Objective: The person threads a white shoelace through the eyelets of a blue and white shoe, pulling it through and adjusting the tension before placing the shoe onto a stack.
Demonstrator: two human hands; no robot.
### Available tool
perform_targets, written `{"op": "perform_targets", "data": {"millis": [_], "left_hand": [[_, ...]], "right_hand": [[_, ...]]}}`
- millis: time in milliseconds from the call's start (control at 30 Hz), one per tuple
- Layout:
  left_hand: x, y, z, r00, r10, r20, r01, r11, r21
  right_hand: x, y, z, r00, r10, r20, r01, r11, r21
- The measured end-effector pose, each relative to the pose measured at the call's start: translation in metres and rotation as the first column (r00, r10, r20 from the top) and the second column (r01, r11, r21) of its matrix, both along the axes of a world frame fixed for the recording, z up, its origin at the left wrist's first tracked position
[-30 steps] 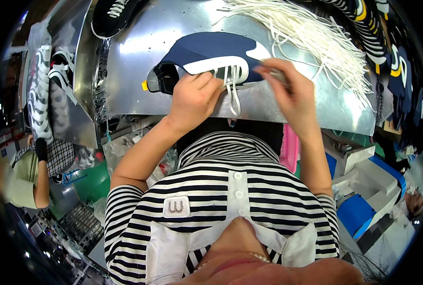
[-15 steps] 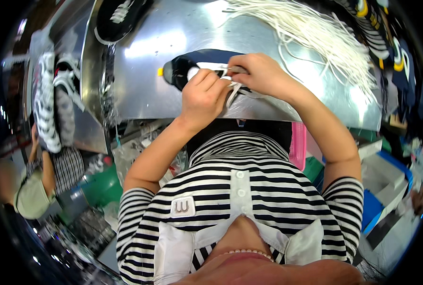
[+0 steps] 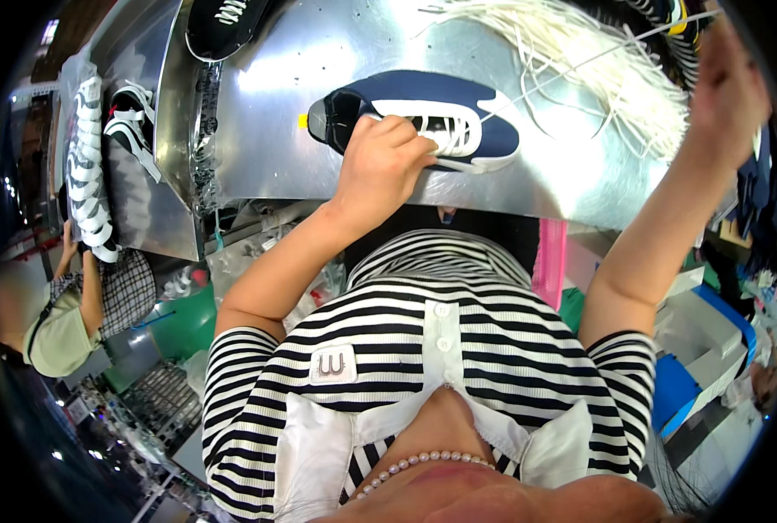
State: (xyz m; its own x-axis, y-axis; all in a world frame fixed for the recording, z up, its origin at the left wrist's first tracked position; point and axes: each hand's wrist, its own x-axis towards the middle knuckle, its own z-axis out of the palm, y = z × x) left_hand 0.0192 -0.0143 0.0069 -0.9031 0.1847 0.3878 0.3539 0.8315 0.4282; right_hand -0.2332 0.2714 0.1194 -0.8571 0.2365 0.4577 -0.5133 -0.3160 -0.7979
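Work at the pull-through step of lacing, judging by the taut, thin white lace (image 3: pixel 537 89) running out from the toe-end eyelets of the navy, white and black sneaker (image 3: pixel 406 84). Lying on the shiny metal table (image 3: pixel 275 148), heel left, toe right. Closed on the sneaker's near side with the left hand (image 3: pixel 384 157); impossible to tell whether pinching lacing there too. Apparently gripping the lace's far end with the blurred right hand (image 3: pixel 729 96), raised to the far right, past the loose white lace bundle (image 3: pixel 615 105). Probably calls next for drawing out any slack while keeping the sneaker steady.
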Motion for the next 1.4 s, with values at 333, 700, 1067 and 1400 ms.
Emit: {"op": "perform_targets", "data": {"millis": [333, 700, 1067, 1400], "left_hand": [[-0.010, -0.016, 0.013, 0.806, 0.242, 0.540, -0.417, 0.880, 0.227], [-0.021, -0.003, -0.020, 0.792, 0.532, 0.301, -0.593, 0.787, 0.168], [-0.016, -0.001, -0.026, 0.833, 0.523, 0.183, -0.553, 0.804, 0.218], [-0.010, 0.004, -0.034, 0.910, 0.410, 0.057, -0.406, 0.854, 0.325]], "right_hand": [[0.152, -0.117, -0.137, 0.660, 0.510, 0.552, -0.706, 0.673, 0.222], [0.136, -0.157, -0.144, 0.784, 0.411, 0.466, -0.616, 0.608, 0.501], [0.151, -0.120, -0.116, 0.712, 0.433, 0.553, -0.700, 0.379, 0.605], [0.153, -0.137, -0.112, 0.837, 0.323, 0.442, -0.488, 0.073, 0.870]]}}
